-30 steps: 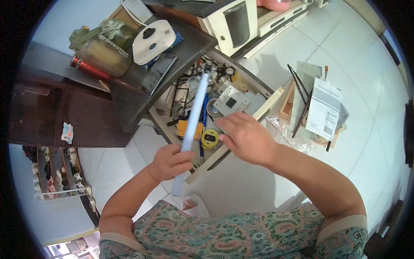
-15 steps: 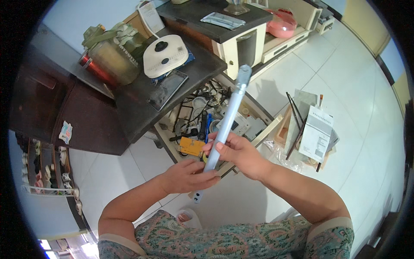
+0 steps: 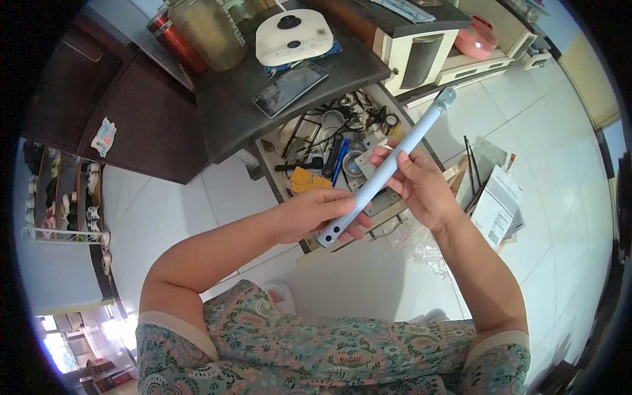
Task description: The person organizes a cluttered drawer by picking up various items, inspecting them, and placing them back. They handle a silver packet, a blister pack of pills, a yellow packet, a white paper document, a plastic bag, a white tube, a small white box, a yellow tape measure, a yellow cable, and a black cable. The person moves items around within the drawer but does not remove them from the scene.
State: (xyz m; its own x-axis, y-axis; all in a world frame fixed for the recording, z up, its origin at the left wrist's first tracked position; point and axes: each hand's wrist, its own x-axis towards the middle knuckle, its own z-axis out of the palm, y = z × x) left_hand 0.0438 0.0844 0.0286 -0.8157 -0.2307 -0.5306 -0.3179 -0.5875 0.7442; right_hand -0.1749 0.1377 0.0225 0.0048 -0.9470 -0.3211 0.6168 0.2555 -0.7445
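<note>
A pale blue-grey metal tube (image 3: 376, 183) is held slantwise in front of me, over the open drawer (image 3: 399, 108). Its far upper end carries a metal bracket-like fitting (image 3: 446, 99), and two dark holes show at its near lower end. My left hand (image 3: 308, 214) is closed on the tube near that lower end, thumb on top and fingers beneath. Around the middle, my right hand (image 3: 421, 187) grips it with the thumb on top. Inside the drawer lie tangled black cables, a yellow card (image 3: 309, 180), a blue pen-like object (image 3: 340, 162) and a roll of tape (image 3: 353, 164).
On the dark tabletop above the drawer are a phone (image 3: 289, 87), a white appliance (image 3: 294, 37) and a red flask (image 3: 176, 41). To the right on the tiled floor, papers (image 3: 495, 203) and dark rods (image 3: 471, 166) lie beside clear plastic wrapping (image 3: 424, 250).
The tube has tilted further to the right, and its lower end with the two holes shows more. My left hand has its thumb on top now. The whole view has shifted.
</note>
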